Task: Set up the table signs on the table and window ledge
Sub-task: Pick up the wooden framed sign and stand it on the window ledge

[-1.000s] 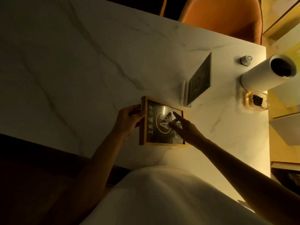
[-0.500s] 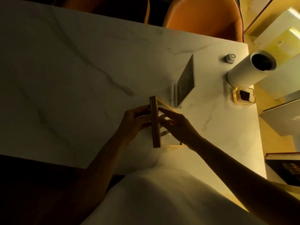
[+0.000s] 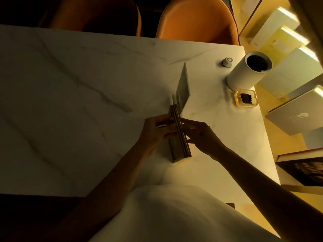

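Note:
A wooden-framed table sign (image 3: 180,135) stands on its edge on the white marble table (image 3: 70,95), seen edge-on from above. My left hand (image 3: 157,131) presses its left face and my right hand (image 3: 201,135) holds its right face, so both hands grip it. Just beyond it stands an acrylic table sign (image 3: 182,88), upright and angled, touching or nearly touching the wooden sign's far end. The printed faces of both signs are hidden from this angle.
A white cylinder container (image 3: 248,71), a small white puck (image 3: 227,62) and a glass ashtray (image 3: 245,100) sit at the table's right end. Books and boxes (image 3: 297,112) line the lit ledge at right. Two orange chairs (image 3: 197,20) stand across the table.
The wooden sign lay flat with its face up; both hands have tipped it upright onto its edge. The view has shifted slightly toward the far side of the table.

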